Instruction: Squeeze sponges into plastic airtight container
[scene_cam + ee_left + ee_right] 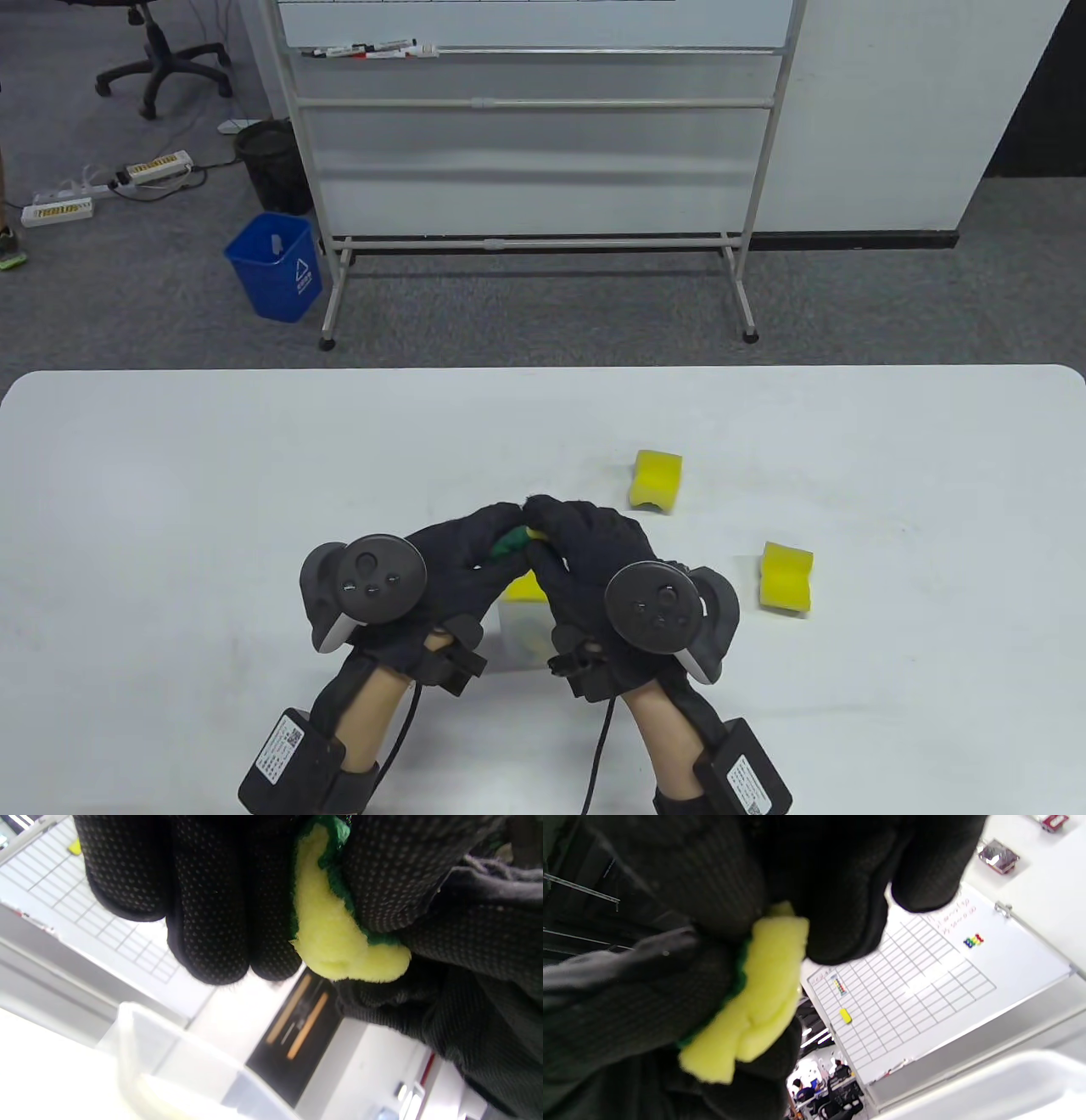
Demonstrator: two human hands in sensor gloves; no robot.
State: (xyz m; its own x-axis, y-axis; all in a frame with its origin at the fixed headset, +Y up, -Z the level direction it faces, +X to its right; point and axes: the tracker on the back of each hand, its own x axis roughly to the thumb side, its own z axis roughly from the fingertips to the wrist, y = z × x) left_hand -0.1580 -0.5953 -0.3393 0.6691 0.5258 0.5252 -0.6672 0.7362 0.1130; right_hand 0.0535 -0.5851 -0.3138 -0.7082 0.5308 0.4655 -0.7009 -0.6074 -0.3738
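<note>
1. The left hand in its black glove is gripping the crumpled yellow foam sponge with green scouring face.
2. The sponge is being wrung above the clear plastic airtight container; its long axis cannot be judged.
3. The right hand is clenching the same sponge.
4. Next, judged: releasing it into the container, then fetching the two yellow sponges lying to the right.

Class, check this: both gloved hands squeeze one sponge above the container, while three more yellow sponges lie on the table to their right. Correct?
Not quite. The table view shows two spare sponges, not three. Both hands do squeeze one sponge above the container.
</note>
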